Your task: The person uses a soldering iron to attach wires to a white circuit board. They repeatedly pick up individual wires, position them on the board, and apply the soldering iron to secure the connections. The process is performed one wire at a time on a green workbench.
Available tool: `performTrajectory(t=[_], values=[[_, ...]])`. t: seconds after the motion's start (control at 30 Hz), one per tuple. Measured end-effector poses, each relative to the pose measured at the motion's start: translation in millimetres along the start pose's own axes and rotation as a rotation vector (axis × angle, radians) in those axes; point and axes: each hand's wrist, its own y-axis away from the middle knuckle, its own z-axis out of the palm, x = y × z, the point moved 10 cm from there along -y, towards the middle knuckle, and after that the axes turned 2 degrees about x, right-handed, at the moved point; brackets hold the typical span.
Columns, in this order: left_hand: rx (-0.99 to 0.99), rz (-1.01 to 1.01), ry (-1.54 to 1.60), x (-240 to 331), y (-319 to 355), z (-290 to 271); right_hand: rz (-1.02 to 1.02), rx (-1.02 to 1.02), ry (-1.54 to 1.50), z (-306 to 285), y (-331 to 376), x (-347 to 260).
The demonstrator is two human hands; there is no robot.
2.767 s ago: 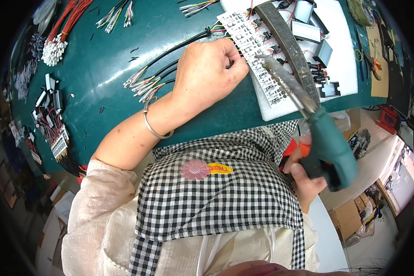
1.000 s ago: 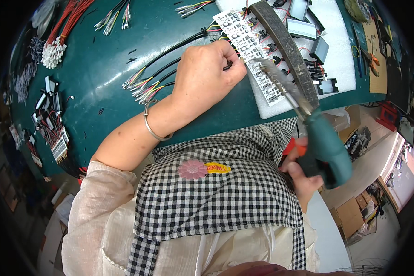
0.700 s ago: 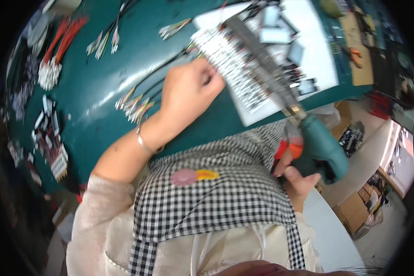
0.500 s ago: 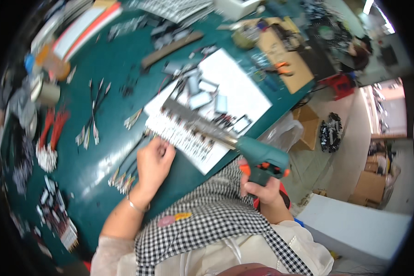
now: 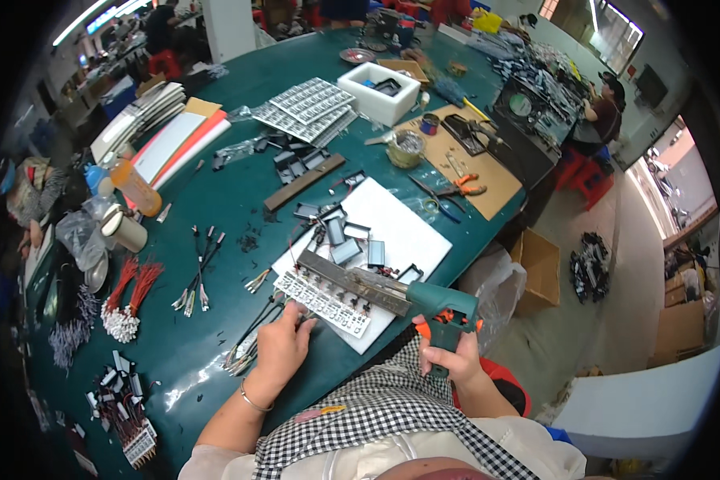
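My right hand (image 5: 454, 358) is wrapped round the grip of a green pistol-shaped tool (image 5: 444, 302) with an orange trigger and a long metal nose. The nose points left, over a dark flat bar (image 5: 344, 280) lying along a white strip of small circuit boards (image 5: 328, 307). My left hand (image 5: 283, 342) is curled at the strip's near left end, fingertips by its edge; anything pinched in it is hidden. Strip and bar rest on a white board (image 5: 412, 232). Black-cased parts (image 5: 346, 252) with wires are heaped just beyond the bar.
Dark cables (image 5: 244, 348) lie left of my hand, red-wired bundles (image 5: 128, 312) farther left. Pliers (image 5: 466, 186) lie on a brown board (image 5: 500, 192). A white foam box (image 5: 380, 92) and circuit panels (image 5: 308, 108) stand far back. The green table's (image 5: 192, 344) edge runs right of me.
The view has tilted up and steadied, showing more of the room beyond the table. Both hands stay near the circuit board strip, the right still holding the green tool.
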Motion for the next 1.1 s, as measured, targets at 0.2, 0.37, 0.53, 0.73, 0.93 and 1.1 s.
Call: performTrajectory(t=[0.2, 0.37, 0.53, 0.73, 0.93, 1.1], values=[[-0.029, 0.111, 0.032, 3.9, -0.8, 2.7, -0.037, 0.021, -0.049, -3.1, 3.7, -1.4], [-0.045, 0.185, 0.017, 11.7, -4.6, 5.7, -0.018, -0.045, 0.003, -7.2, 8.9, 0.7], [-0.038, 0.337, -0.048, 3.3, 3.7, 12.5, 0.042, 0.016, -0.028, -12.2, 20.8, 12.0], [-0.001, 0.237, 0.012, 2.0, -2.2, 11.3, 0.032, 0.021, -0.013, -16.1, 30.3, 17.8], [-0.03, 0.266, 0.0, 0.6, -2.9, 14.9, 0.043, 0.048, 0.071, -13.6, 29.6, 21.5], [-0.011, 0.23, 0.009, -1.8, -4.0, 17.2, 0.117, 0.011, 0.05, -16.3, 30.3, 28.3]])
